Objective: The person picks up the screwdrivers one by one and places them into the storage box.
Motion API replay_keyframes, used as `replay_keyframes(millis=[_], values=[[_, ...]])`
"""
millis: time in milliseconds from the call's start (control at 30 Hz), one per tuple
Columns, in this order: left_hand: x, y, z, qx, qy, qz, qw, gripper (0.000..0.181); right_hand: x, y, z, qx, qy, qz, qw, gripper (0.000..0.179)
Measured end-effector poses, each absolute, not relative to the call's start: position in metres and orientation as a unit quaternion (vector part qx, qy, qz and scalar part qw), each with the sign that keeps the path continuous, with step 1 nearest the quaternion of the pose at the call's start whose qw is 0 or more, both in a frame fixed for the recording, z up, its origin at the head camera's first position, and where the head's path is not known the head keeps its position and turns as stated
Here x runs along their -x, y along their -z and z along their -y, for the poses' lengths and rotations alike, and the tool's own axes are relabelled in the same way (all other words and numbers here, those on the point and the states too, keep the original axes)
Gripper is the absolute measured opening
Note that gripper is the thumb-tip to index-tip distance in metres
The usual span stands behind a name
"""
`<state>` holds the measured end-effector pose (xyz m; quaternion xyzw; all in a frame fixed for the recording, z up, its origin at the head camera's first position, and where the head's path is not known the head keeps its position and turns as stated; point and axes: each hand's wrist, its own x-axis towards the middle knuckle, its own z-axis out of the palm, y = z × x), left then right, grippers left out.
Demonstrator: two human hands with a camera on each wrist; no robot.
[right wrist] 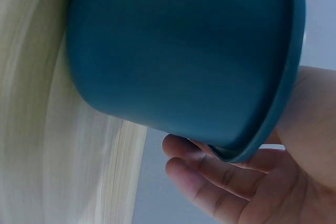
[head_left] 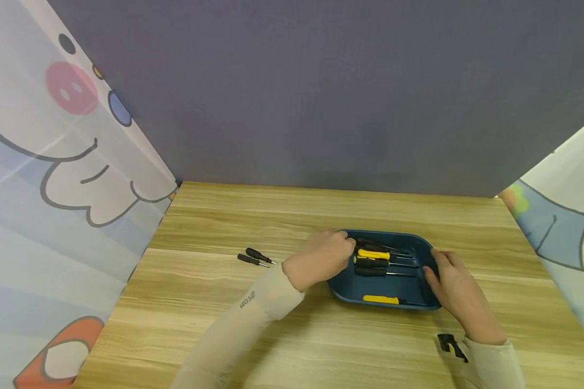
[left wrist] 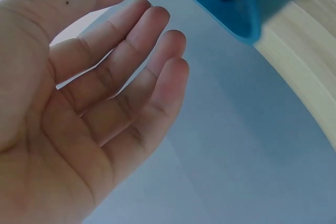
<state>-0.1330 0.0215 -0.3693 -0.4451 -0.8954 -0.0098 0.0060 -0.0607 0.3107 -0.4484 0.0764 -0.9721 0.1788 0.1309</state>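
Note:
A dark blue tray [head_left: 357, 289] stands on the table. In it lie several black-handled screwdrivers [head_left: 370, 272] side by side, with a yellow-handled tool [head_left: 375, 254] among them. Another yellow-handled tool [head_left: 380, 299] lies along the tray's front wall. My left hand [head_left: 323, 258] hovers at the tray's back left corner; the left wrist view shows its fingers [left wrist: 170, 82] loosely extended, apart from the tray and holding nothing. My right hand [head_left: 456, 283] grips the tray's right end, thumb inside the rim and fingers [right wrist: 202, 174] outside under the lip.
Two small black screwdrivers [head_left: 248, 259] lie on the wooden table [head_left: 199, 308] left of the tray. A black and yellow object [head_left: 450, 346] lies near the front right, partly beside my right sleeve. A grey panel [head_left: 321, 97] rises behind the table, and printed curtains [head_left: 24, 227] hang at both sides.

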Motion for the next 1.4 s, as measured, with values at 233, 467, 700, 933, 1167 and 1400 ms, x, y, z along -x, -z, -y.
replay_keyframes(millis=[233, 467, 700, 933, 1167, 1400], values=[[0.136, 0.376, 0.015, 0.420, 0.037, 0.907, -0.007, 0.006, 0.059, 0.451, -0.312, -0.077, -0.175, 0.973, 0.130, 0.046], [0.134, 0.383, 0.053, 0.410, 0.072, 0.909, 0.017, 0.010, 0.058, 0.451, -0.312, -0.083, -0.173, 0.971, 0.141, 0.046], [0.134, 0.389, 0.084, 0.394, 0.085, 0.915, 0.017, 0.016, 0.058, 0.450, -0.312, -0.080, -0.172, 0.973, 0.132, 0.046], [0.135, 0.396, 0.111, 0.361, 0.099, 0.927, 0.000, 0.020, 0.059, 0.451, -0.311, -0.082, -0.169, 0.973, 0.132, 0.046], [0.136, 0.405, 0.134, 0.342, 0.088, 0.935, 0.004, 0.027, 0.060, 0.450, -0.311, -0.091, -0.169, 0.971, 0.145, 0.047], [0.143, 0.421, 0.152, 0.314, 0.054, 0.948, 0.001, 0.023, 0.061, 0.448, -0.309, -0.088, -0.170, 0.971, 0.140, 0.046]])
